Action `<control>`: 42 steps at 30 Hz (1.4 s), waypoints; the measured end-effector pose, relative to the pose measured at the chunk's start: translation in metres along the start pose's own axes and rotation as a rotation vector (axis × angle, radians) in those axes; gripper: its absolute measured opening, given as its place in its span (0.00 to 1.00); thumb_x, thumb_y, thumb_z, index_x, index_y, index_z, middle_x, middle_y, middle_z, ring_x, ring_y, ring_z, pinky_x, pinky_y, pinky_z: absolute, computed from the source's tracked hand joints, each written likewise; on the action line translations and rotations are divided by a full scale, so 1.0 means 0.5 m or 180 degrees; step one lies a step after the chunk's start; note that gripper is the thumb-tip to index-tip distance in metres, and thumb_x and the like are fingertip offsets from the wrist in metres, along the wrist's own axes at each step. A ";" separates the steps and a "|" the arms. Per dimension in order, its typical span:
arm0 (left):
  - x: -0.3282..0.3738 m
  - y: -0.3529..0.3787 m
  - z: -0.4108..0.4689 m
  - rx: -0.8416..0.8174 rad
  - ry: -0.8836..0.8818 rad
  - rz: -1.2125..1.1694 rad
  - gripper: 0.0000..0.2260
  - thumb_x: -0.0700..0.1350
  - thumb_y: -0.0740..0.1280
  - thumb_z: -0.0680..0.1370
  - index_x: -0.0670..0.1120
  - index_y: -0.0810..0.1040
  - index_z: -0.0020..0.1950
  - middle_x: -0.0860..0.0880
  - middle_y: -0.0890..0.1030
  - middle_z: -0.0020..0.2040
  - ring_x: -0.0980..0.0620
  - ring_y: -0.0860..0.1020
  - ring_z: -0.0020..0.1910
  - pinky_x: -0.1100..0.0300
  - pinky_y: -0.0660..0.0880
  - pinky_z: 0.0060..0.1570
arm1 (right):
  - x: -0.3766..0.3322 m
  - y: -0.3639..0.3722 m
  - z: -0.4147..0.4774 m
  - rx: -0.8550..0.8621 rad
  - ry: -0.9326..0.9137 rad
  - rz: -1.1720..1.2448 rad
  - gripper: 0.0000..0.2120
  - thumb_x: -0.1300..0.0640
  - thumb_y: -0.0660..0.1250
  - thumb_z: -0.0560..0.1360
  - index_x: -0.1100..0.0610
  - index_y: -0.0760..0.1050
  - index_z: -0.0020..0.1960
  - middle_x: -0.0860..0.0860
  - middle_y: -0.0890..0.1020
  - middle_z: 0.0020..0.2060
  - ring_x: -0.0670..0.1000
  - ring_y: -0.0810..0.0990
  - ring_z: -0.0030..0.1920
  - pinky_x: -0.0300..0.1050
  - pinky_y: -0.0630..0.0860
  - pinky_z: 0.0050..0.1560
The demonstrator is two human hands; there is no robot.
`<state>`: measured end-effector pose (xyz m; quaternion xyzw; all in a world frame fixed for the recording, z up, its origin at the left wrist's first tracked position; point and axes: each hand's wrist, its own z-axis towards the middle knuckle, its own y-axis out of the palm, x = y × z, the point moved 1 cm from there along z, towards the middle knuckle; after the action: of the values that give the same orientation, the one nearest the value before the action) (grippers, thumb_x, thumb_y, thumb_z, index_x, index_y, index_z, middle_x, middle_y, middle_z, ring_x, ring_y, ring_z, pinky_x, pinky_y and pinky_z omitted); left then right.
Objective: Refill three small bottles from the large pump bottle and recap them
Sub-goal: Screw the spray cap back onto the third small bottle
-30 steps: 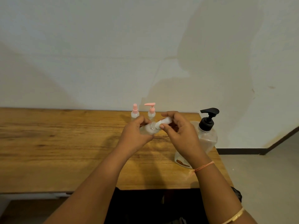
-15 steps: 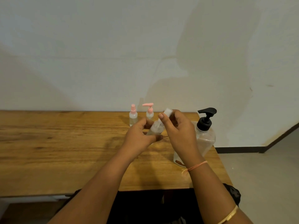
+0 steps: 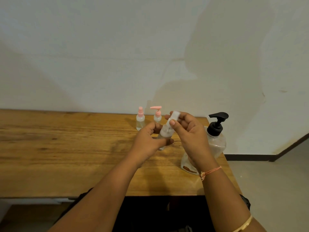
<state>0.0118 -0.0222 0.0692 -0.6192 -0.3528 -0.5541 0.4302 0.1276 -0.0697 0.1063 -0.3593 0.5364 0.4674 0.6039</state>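
My left hand (image 3: 147, 143) grips a small clear bottle (image 3: 164, 133) just above the wooden table (image 3: 66, 148). My right hand (image 3: 187, 129) pinches the bottle's white cap (image 3: 173, 116), lifted above the neck, with a thin tube still reaching down into the bottle. Two more small bottles stand at the table's back edge: one with a pink spray top (image 3: 140, 119) and one with a pink pump top (image 3: 157, 113). The large pump bottle (image 3: 217, 139) with a black pump stands at the right, partly hidden by my right wrist.
The table ends just right of the large bottle, where the floor (image 3: 275, 181) drops away. A pale wall (image 3: 150, 56) rises directly behind the table.
The small bottle turned from lying sideways to nearly upright in my left hand. My right hand pulled the white cap up and away from the neck.
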 end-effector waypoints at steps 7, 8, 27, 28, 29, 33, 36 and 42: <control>0.001 0.012 -0.007 0.0343 0.0038 0.0130 0.14 0.43 0.78 0.66 0.48 0.77 0.46 0.51 0.81 0.47 0.49 0.82 0.45 0.48 0.80 0.44 | 0.006 0.012 -0.001 0.0604 -0.0197 -0.0450 0.11 0.62 0.75 0.68 0.53 0.74 0.42 0.46 0.81 0.37 0.38 0.80 0.37 0.32 0.76 0.35; 0.002 0.013 -0.009 0.0349 0.0034 0.0164 0.14 0.43 0.78 0.66 0.48 0.77 0.46 0.52 0.81 0.47 0.51 0.82 0.44 0.47 0.80 0.44 | 0.007 0.014 -0.001 0.0711 -0.0241 -0.0605 0.12 0.59 0.76 0.67 0.52 0.73 0.41 0.47 0.81 0.37 0.41 0.80 0.38 0.35 0.77 0.36; 0.003 0.010 0.000 0.0244 0.0074 0.0217 0.13 0.43 0.78 0.65 0.47 0.75 0.40 0.50 0.81 0.46 0.54 0.78 0.49 0.59 0.74 0.45 | -0.006 -0.008 0.005 -0.0011 -0.0046 0.0028 0.16 0.67 0.60 0.78 0.55 0.72 0.63 0.53 0.82 0.53 0.41 0.80 0.52 0.34 0.76 0.52; 0.002 0.010 0.000 0.0266 0.0078 0.0240 0.13 0.43 0.78 0.64 0.47 0.75 0.40 0.50 0.81 0.46 0.54 0.78 0.49 0.58 0.75 0.46 | -0.005 -0.009 0.005 -0.0010 -0.0081 -0.0041 0.16 0.67 0.61 0.77 0.54 0.72 0.62 0.54 0.82 0.53 0.42 0.80 0.52 0.35 0.76 0.51; 0.002 0.010 0.000 0.0295 0.0083 0.0264 0.13 0.43 0.78 0.64 0.47 0.75 0.40 0.50 0.81 0.46 0.53 0.78 0.49 0.56 0.76 0.46 | -0.003 -0.010 0.004 -0.0002 -0.0114 -0.0104 0.16 0.68 0.62 0.77 0.54 0.73 0.61 0.54 0.82 0.53 0.42 0.80 0.52 0.35 0.76 0.50; -0.005 0.014 -0.005 0.0439 0.0080 0.0411 0.15 0.45 0.79 0.63 0.45 0.76 0.42 0.52 0.81 0.44 0.54 0.79 0.47 0.48 0.78 0.48 | 0.000 -0.009 0.001 -0.0009 -0.0271 -0.0446 0.19 0.68 0.63 0.76 0.49 0.72 0.60 0.48 0.80 0.43 0.36 0.79 0.42 0.31 0.75 0.43; -0.006 0.018 -0.013 0.0547 0.0149 0.0562 0.15 0.47 0.79 0.63 0.46 0.75 0.40 0.53 0.81 0.42 0.54 0.79 0.46 0.45 0.78 0.46 | 0.008 -0.008 0.003 0.0079 -0.0304 -0.0726 0.17 0.66 0.67 0.74 0.48 0.75 0.57 0.44 0.79 0.39 0.36 0.78 0.38 0.32 0.75 0.40; -0.002 0.022 -0.020 0.0666 0.0324 0.0785 0.15 0.49 0.79 0.64 0.52 0.72 0.38 0.54 0.82 0.41 0.53 0.81 0.40 0.53 0.78 0.36 | 0.010 -0.002 0.005 0.0627 -0.0333 -0.1020 0.13 0.56 0.74 0.70 0.44 0.71 0.47 0.49 0.79 0.35 0.40 0.76 0.34 0.30 0.72 0.33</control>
<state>0.0182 -0.0355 0.0669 -0.5807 -0.3077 -0.4881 0.5744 0.1293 -0.0670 0.1016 -0.3545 0.4834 0.3285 0.7299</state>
